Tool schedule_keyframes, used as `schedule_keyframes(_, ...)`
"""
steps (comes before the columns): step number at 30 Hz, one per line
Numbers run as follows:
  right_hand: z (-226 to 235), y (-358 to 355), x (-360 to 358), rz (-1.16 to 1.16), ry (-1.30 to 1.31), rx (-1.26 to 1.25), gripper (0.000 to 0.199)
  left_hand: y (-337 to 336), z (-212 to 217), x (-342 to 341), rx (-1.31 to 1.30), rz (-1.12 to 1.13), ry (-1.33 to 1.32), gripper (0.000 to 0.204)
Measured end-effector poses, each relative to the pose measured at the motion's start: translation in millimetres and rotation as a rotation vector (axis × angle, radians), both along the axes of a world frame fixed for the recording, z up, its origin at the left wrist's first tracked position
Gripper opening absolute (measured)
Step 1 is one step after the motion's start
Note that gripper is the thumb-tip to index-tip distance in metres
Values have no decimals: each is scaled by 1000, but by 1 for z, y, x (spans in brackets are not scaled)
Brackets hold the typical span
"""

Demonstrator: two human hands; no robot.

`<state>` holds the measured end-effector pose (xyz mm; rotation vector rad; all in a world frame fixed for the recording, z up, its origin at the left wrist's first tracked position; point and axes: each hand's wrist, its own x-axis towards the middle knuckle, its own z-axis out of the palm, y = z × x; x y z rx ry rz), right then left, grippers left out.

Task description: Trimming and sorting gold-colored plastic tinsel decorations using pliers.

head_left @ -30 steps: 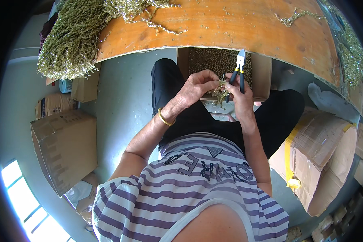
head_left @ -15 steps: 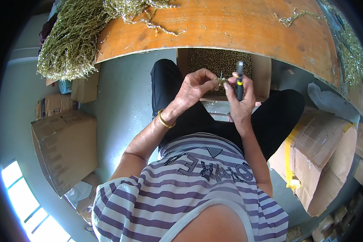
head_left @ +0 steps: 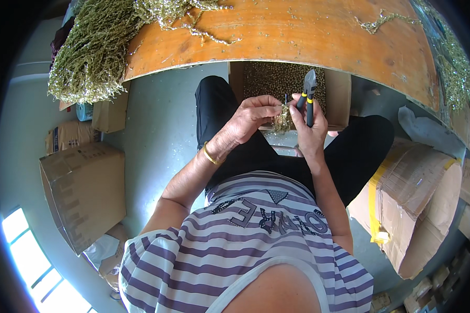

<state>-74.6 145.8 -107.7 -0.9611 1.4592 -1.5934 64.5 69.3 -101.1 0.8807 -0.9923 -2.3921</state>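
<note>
Tabletop (head_left: 297, 36) of orange wood spans the upper view, with a heap of gold chain (head_left: 94, 52) draped over its left edge. Below it we see an open box (head_left: 339, 94) of small gold pieces. Our left hand (head_left: 256, 117) pinches a small gold cluster (head_left: 283, 121). Our right hand (head_left: 310, 128) is closed around upright pliers (head_left: 308, 96), touching that cluster.

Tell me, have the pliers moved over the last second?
Yes. The pliers in the right hand swung upright, tips now pointing at the table edge, over the box.
</note>
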Motion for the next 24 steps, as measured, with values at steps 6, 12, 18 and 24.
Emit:
schedule_keyframes(6,11,3,-1,34,109,22,22,1,6,-2,-166,-19,-123,10)
schedule_keyframes(12,0,2,-7,126,-364,55,27,1,1,0,-96,-48,51,12)
schedule_keyframes(18,-10,1,-12,96,-430,110,30,6,-5,-9,-156,30,-41,14)
schedule_keyframes(24,-9,1,-12,93,-432,100,31,7,7,-10,-328,-65,-181,14)
